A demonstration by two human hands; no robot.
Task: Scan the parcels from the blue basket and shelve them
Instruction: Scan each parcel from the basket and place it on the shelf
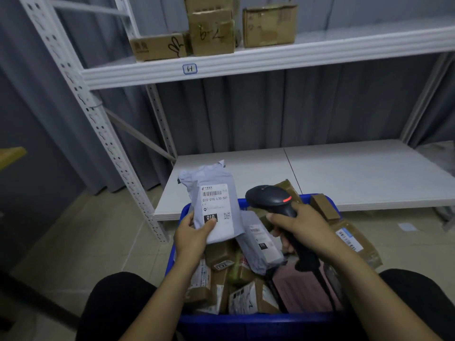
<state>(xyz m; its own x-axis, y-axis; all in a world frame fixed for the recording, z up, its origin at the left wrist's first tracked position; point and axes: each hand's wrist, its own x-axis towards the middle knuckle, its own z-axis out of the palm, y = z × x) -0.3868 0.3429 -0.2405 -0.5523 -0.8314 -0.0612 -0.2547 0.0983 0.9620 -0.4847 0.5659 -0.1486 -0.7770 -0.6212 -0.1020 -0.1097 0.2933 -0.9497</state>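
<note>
Soft plastic, cardboard and painted metal, as I see them on my screen.

The grey mailer bag [204,175] looks to me like thin plastic film, matt and wrinkled, with a smooth white paper label [216,205] stuck on it. The scanner [270,198] is hard black plastic with a faint sheen on its head. The blue basket [246,318] is hard plastic with a rather glossy rim. The parcels [219,254] inside it are mostly matt brown cardboard with paper labels. The boxes [269,25] on the upper shelf are the same cardboard, creased and rough. The shelf frame [93,112] is smooth, white painted metal with punched holes. The lower shelf board [357,173] is white and matt; I cannot tell its material. The curtain [270,107] is grey cloth in soft folds. The floor [86,230] is pale tile with a slight gloss.
</note>
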